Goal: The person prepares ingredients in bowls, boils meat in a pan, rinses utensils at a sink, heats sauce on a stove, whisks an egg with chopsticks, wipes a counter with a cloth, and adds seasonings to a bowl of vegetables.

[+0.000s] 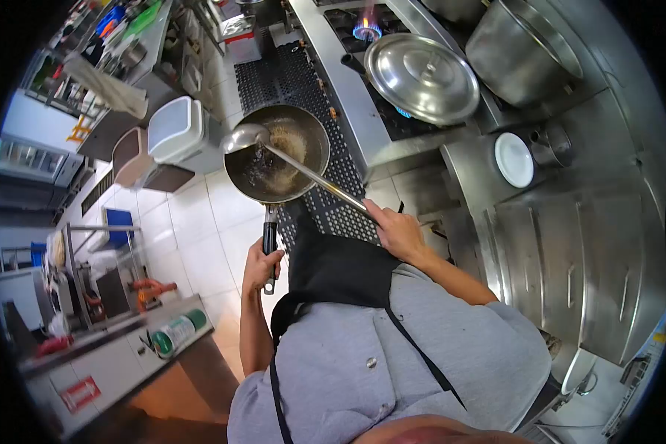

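Observation:
My left hand (262,265) is closed round the black handle of a frying pan (311,140), which is held up over the floor mat. Brownish residue and some dark liquid show inside the pan. In my right hand (399,231) is the long metal handle of a ladle (246,138). The ladle's bowl is at the pan's left rim, over its inside; whether it touches the rim I cannot tell.
A stove at the upper right has a lit burner (367,29), a lidded pot (422,78) with flame beneath, and a large pot (522,55). A white plate (513,160) lies on the steel counter. White bins (174,129) stand left of the pan.

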`<state>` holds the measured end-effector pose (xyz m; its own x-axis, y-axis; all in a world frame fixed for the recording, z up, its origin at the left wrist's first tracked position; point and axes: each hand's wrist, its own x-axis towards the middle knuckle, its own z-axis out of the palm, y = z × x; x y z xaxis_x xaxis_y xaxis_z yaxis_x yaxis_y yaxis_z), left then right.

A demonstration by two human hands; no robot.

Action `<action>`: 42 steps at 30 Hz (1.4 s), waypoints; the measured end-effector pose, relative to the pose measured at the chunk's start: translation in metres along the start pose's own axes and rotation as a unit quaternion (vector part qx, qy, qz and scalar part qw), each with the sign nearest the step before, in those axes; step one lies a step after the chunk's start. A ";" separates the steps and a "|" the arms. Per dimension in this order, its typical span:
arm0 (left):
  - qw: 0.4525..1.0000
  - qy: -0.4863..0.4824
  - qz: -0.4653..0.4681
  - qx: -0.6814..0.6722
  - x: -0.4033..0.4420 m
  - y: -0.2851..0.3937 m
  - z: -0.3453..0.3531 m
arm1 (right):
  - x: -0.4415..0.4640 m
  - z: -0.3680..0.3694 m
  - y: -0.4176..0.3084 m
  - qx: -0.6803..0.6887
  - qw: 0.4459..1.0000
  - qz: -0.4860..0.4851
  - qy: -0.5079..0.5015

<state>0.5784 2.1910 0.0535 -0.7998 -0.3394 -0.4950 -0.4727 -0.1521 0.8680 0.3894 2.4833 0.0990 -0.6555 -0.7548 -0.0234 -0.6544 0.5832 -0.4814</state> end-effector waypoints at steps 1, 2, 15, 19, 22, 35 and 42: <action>1.000 -0.009 0.007 0.007 0.032 0.021 -0.016 | 0.030 -0.004 -0.001 0.002 1.000 0.009 0.002; 1.000 -0.016 0.014 0.019 0.065 0.037 -0.032 | 0.058 -0.009 -0.001 0.067 0.997 0.026 0.020; 0.951 -0.267 0.046 0.149 0.456 0.299 -0.117 | 0.304 -0.104 -0.049 0.654 0.700 0.275 0.085; 0.922 -0.352 0.048 0.153 0.562 0.341 -0.087 | 0.360 -0.112 -0.035 0.633 0.666 0.329 0.218; 0.906 -0.388 0.057 0.156 0.614 0.362 -0.059 | 0.397 -0.120 -0.030 0.617 0.640 0.362 0.282; 0.813 -0.551 -0.008 0.188 0.748 0.401 -0.003 | 0.563 -0.114 -0.075 0.492 0.527 0.508 0.471; 0.753 -0.623 -0.188 0.093 0.826 0.358 -0.033 | 0.642 -0.098 -0.116 0.446 0.459 0.574 0.511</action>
<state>-0.2394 1.8257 -0.0429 -0.2674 0.8479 -0.4578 -0.7034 0.1530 0.6942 0.0071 1.9606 0.2258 -0.5083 0.6969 -0.5060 0.4581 -0.2787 -0.8441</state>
